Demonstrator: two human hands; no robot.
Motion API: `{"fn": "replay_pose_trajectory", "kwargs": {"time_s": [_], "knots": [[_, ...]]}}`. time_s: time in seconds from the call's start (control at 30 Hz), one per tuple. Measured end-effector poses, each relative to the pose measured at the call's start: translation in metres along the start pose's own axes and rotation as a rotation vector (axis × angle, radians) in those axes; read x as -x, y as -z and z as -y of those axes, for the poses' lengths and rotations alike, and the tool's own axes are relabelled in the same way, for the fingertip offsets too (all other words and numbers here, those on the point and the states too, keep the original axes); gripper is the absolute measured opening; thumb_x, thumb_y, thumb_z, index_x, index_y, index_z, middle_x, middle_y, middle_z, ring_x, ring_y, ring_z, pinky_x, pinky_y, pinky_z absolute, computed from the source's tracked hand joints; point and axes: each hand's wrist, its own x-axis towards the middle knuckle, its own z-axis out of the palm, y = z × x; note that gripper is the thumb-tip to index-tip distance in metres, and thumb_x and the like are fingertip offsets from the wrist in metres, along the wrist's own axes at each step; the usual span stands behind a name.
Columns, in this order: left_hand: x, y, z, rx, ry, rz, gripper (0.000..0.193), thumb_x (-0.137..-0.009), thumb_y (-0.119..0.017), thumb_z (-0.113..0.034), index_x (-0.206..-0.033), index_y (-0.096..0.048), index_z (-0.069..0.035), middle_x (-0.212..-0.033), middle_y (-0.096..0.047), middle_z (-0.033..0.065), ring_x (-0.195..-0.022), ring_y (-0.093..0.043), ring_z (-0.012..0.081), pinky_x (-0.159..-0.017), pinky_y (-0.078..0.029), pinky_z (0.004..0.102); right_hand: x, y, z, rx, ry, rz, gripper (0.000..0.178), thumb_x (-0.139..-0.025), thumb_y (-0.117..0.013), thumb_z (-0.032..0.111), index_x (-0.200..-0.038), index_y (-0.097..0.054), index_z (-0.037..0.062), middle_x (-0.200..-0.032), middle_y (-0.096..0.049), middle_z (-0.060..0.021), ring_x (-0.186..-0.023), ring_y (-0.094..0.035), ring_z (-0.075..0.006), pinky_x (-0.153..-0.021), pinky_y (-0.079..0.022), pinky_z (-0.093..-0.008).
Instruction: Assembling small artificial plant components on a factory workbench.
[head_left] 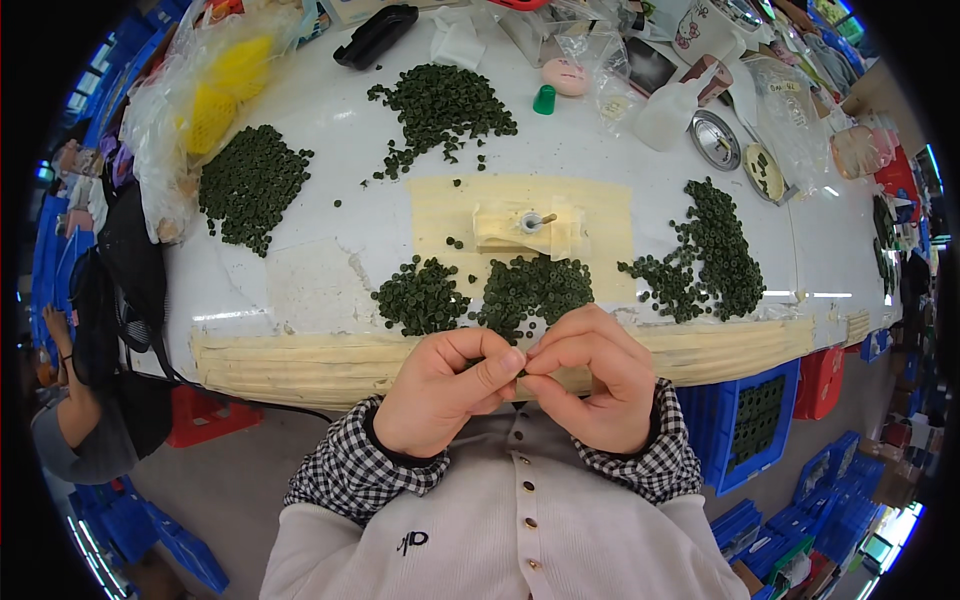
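Observation:
My left hand (447,385) and my right hand (598,375) meet fingertip to fingertip just over the table's padded front edge. Both are closed in a pinch on a tiny dark green part (522,373), mostly covered by the fingers. Right beyond them lie two heaps of small dark green ring-like pieces, one to the left (420,297) and one in the middle (537,290). Behind these, a taped block (500,228) carries a round metal fitting (530,221) with a thin brown stick in it.
More green pieces form a far left pile (255,185), a back pile (445,105) and a right pile (720,255). A small green cap (544,99), a white bottle (668,115) and a round metal tin (715,140) stand behind. Below the edge sits a blue crate (745,425). Another person's arm (75,395) shows at left.

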Motion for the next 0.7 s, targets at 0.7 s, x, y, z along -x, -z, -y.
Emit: {"fn": "replay_pose_trajectory", "kwargs": {"time_s": [0.7], "knots": [[0.002, -0.001, -0.003, -0.307, -0.209, -0.085, 0.011, -0.086, -0.061, -0.005, -0.093, -0.064, 0.003, -0.083, -0.065, 0.0057, -0.078, -0.058, 0.0078, -0.071, -0.046, 0.0211, -0.002, 0.001, -0.001, 0.193, 0.104, -0.009, 0.020, -0.066, -0.071, -0.005, -0.083, -0.062, 0.0015, -0.082, -0.059, -0.0090, -0.074, -0.058, -0.0222, -0.063, -0.047, -0.0293]]}}
